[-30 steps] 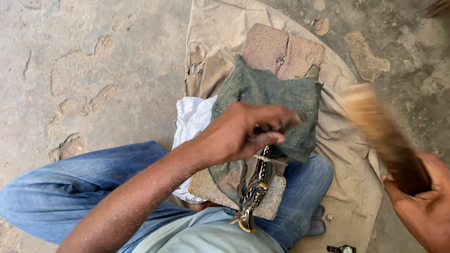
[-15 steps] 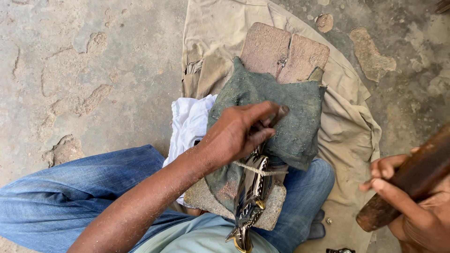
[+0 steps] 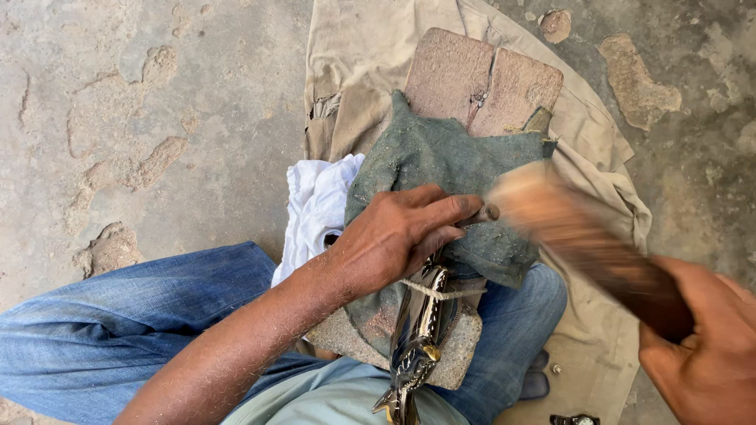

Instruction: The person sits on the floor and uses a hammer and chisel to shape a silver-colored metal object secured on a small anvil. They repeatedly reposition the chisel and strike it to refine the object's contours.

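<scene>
My left hand (image 3: 398, 236) pinches a small metal punch (image 3: 482, 214) against a grey-green cloth (image 3: 441, 165) on a stone slab. A shiny, ornate metal piece (image 3: 417, 338) is tied to the slab with string, just below that hand. My right hand (image 3: 701, 354) grips a wooden mallet (image 3: 583, 236), blurred by motion, with its head close to the punch's tip. The slab rests on my lap, over blue jeans (image 3: 102, 330).
A brown stone block (image 3: 480, 79) lies beyond the cloth on a beige garment (image 3: 354, 55) spread over rough concrete ground (image 3: 142, 118). A white rag (image 3: 315, 205) sits left of the cloth. A small dark object (image 3: 575, 419) lies at the bottom edge.
The mallet was raised and pulled back to the right, then swung down toward the punch. My left hand stays on the punch, nearly still.
</scene>
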